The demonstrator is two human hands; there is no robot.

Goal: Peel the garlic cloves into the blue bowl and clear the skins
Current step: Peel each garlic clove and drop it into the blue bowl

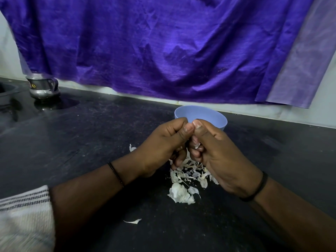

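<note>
A pale blue bowl stands on the black counter just beyond my hands; its inside is hidden from here. My left hand and my right hand are curled together in front of it, thumbs touching tip to tip. They pinch something small between them, mostly hidden; a white bit of garlic skin shows at my right fingers. Below the hands lies a loose heap of white garlic skins. One stray skin lies nearer to me, another sits left of my left hand.
A steel jug stands at the back left beside a dark basin edge. A purple cloth hangs along the wall behind the counter. A striped white cloth lies at the lower left.
</note>
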